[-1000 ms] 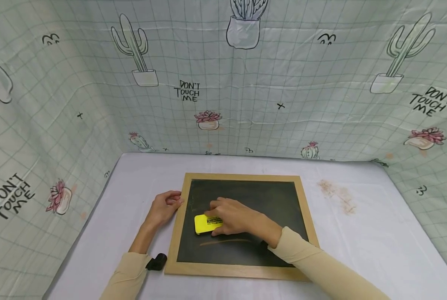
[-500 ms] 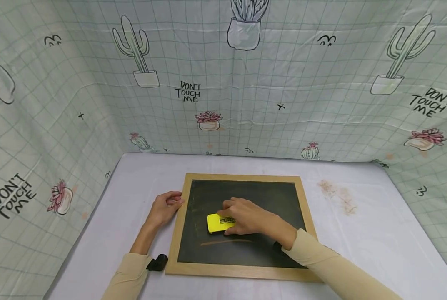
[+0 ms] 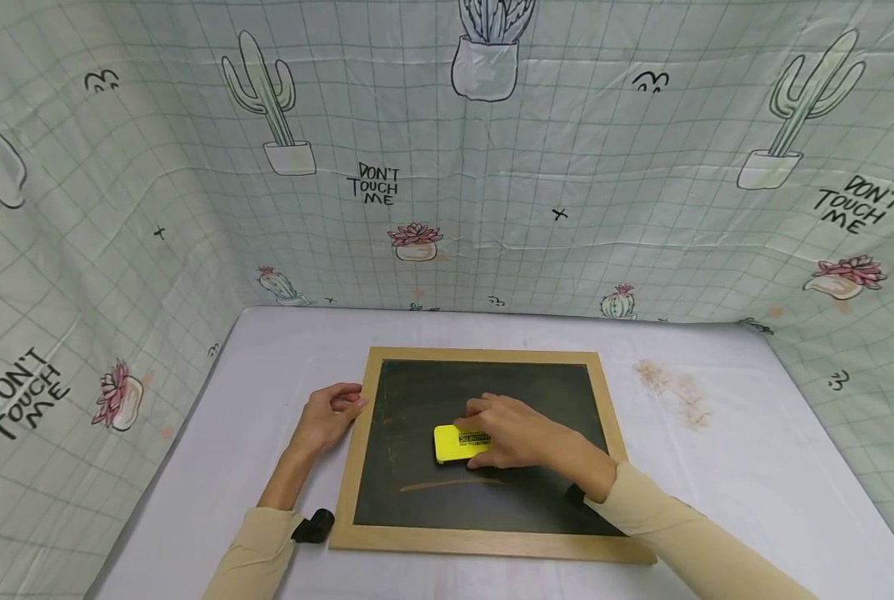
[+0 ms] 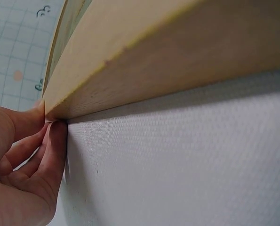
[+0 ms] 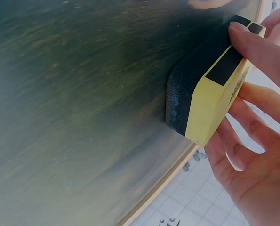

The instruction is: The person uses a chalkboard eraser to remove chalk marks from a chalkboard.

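Observation:
A chalkboard (image 3: 409, 392) with a pale wooden frame lies flat on the white cloth. My left hand (image 3: 329, 417) holds its left edge; in the left wrist view, thumb and fingertips meet the frame's side (image 4: 97, 84). Over the middle of the board, my right hand (image 3: 517, 429) grips a yellow chalkboard eraser (image 3: 449, 443). Seen from the right wrist, the eraser's dark felt (image 5: 177, 99) is against the board, the thumb on one long side and fingers on the other. Below the eraser runs an orange-brown chalk line (image 3: 450, 482). Faint chalk haze streaks the board's left part.
A brownish smudge (image 3: 671, 392) marks the cloth (image 3: 724, 475) right of the board. Behind and at both sides hangs a grid-patterned curtain (image 3: 491, 167) with cactus drawings. Small black devices (image 3: 314, 527) sit at the wrists.
My right hand has slid the eraser rightward across the board, from near its left side to about the middle. The left hand and the board have stayed in place.

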Tool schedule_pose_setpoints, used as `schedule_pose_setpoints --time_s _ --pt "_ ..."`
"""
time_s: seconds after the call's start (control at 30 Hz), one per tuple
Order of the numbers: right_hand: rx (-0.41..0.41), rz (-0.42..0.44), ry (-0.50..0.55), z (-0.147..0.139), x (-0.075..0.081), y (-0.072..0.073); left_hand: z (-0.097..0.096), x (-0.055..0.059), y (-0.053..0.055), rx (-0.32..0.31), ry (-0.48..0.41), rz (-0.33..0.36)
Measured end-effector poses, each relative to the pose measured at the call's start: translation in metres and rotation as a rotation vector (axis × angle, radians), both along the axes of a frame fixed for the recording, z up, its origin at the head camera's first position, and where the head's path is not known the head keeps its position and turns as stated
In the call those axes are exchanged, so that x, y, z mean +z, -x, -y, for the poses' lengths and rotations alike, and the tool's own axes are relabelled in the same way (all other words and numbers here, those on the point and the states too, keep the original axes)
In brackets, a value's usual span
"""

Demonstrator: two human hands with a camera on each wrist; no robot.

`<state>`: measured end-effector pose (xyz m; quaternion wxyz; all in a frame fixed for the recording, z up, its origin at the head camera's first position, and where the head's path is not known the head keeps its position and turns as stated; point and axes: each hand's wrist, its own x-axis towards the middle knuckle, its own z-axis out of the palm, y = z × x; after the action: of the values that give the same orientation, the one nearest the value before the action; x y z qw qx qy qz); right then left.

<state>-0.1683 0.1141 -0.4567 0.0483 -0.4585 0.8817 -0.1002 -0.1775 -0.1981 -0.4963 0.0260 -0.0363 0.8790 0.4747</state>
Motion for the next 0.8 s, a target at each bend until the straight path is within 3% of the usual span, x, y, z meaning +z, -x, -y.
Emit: schedule_pose_setpoints --time_s 0.8 --pt "-0.090 -0.030 0.046 -0.050 -0.004 -0.009 -0.001 0.000 -0.001 -0.001 -0.012 0.003"
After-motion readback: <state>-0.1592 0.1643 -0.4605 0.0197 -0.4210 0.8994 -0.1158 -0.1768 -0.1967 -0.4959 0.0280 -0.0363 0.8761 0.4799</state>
